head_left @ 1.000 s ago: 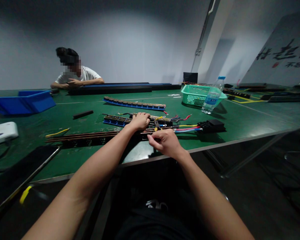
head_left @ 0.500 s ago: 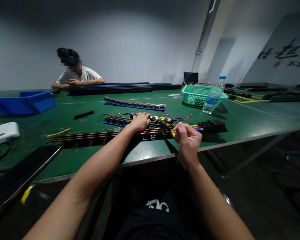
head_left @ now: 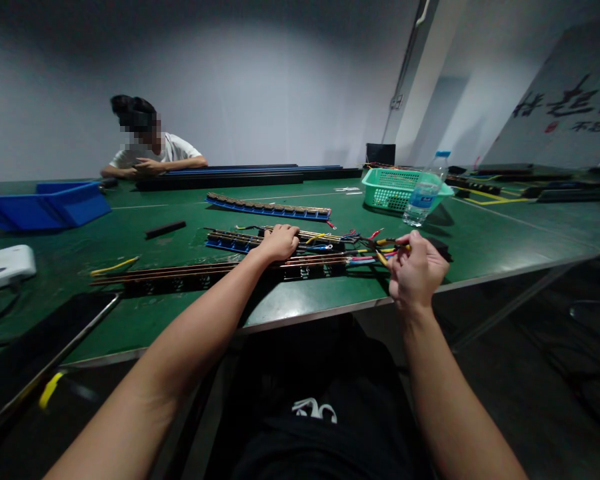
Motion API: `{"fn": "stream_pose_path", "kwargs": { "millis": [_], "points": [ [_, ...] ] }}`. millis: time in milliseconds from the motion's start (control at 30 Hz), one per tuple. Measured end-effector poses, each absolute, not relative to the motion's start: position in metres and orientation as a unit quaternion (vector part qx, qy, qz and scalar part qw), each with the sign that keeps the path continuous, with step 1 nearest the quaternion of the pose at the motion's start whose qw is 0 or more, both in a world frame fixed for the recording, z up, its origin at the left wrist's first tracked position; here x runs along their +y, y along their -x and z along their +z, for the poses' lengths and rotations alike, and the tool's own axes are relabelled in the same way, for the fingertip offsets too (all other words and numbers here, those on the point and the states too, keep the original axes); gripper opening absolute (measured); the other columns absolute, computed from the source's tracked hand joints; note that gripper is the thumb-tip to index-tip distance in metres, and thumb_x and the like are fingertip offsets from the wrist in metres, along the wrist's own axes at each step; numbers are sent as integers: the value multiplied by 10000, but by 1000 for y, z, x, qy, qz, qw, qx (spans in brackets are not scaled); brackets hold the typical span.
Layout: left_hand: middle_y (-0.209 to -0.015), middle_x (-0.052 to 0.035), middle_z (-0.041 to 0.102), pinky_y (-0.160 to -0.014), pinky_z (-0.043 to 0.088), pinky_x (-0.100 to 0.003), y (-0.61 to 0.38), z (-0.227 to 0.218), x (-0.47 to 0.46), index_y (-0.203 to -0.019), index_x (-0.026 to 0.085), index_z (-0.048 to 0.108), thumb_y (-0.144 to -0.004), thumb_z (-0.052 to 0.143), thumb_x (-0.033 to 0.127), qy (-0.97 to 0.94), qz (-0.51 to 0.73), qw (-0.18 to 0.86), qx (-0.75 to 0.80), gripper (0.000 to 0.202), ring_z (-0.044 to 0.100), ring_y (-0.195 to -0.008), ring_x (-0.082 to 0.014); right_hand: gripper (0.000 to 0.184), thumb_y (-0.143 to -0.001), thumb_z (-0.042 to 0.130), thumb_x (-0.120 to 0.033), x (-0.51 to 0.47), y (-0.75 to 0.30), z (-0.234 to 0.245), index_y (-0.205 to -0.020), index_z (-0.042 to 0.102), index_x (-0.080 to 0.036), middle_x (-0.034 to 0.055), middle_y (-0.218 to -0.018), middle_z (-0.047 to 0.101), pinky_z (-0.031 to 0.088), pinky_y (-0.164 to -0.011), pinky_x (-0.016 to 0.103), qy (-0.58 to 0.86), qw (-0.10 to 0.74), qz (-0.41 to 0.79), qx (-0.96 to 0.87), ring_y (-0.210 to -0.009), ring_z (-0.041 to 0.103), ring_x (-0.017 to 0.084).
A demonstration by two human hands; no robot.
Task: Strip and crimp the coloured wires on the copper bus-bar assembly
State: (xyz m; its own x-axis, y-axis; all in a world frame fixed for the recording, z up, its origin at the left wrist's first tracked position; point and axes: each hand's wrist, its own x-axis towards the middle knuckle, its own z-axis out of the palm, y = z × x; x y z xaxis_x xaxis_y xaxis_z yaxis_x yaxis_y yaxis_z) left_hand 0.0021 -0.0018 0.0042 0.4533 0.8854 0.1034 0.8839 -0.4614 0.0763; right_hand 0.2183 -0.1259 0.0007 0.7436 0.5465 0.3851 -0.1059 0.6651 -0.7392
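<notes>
My left hand (head_left: pixel 279 242) rests closed on a long black strip with copper rails (head_left: pixel 205 272) that lies along the near part of the green table (head_left: pixel 130 313). My right hand (head_left: pixel 416 269) is closed in a fist around the yellow handles of a small pair of pliers (head_left: pixel 386 251), held just right of the strip's end. Coloured wires (head_left: pixel 370 257), yellow, red and blue, lead from the strip's right end toward that hand. A black block (head_left: pixel 437 245) lies partly hidden behind my right hand. A second strip with a blue base (head_left: pixel 233 240) lies just behind my left hand.
Another blue-based strip (head_left: pixel 269 207) lies farther back. A green mesh basket (head_left: pixel 395 189) and a water bottle (head_left: pixel 424 193) stand at the right. A blue bin (head_left: pixel 45 203) and a white device (head_left: pixel 5 264) are at the left. A person in a white shirt (head_left: pixel 153 155) sits across the table.
My right hand has moved to the right along the table edge, carrying the pliers from the strip's middle to past its right end. My left hand has stayed on the strip.
</notes>
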Motion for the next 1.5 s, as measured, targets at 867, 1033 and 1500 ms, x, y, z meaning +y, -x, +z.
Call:
{"fn": "stream_pose_path", "kwargs": {
  "millis": [867, 1033, 1500],
  "points": [
    [-1521, -124, 476, -1074, 388, -550, -2, 5, -3, -1429, 221, 497, -1004, 300, 289, -852, 64, 4, 520, 473, 430, -1359, -301, 341, -728, 749, -476, -127, -222, -9, -633, 596, -187, -116, -384, 350, 211, -322, 208, 380, 836, 205, -339, -301, 247, 47],
    [-1512, -112, 489, -1075, 386, -548, -3, 5, -4, -1423, 243, 506, -1004, 304, 284, -850, 67, 5, 522, 467, 432, -1356, -295, 242, -750, 752, -359, -166, -217, -7, -649, 649, -164, -105, -388, 374, 247, -320, 185, 362, 858, 166, -325, -299, 289, 37],
    [-1521, -120, 478, -1073, 384, -559, -2, 3, -1, -1442, 229, 491, -1002, 292, 291, -853, 69, 6, 517, 486, 426, -1358, -310, 154, -681, 778, -300, -215, -215, -4, -639, 716, -166, -62, -371, 407, 290, -328, 184, 402, 851, 198, -275, -345, 324, 59]
  ]
}}
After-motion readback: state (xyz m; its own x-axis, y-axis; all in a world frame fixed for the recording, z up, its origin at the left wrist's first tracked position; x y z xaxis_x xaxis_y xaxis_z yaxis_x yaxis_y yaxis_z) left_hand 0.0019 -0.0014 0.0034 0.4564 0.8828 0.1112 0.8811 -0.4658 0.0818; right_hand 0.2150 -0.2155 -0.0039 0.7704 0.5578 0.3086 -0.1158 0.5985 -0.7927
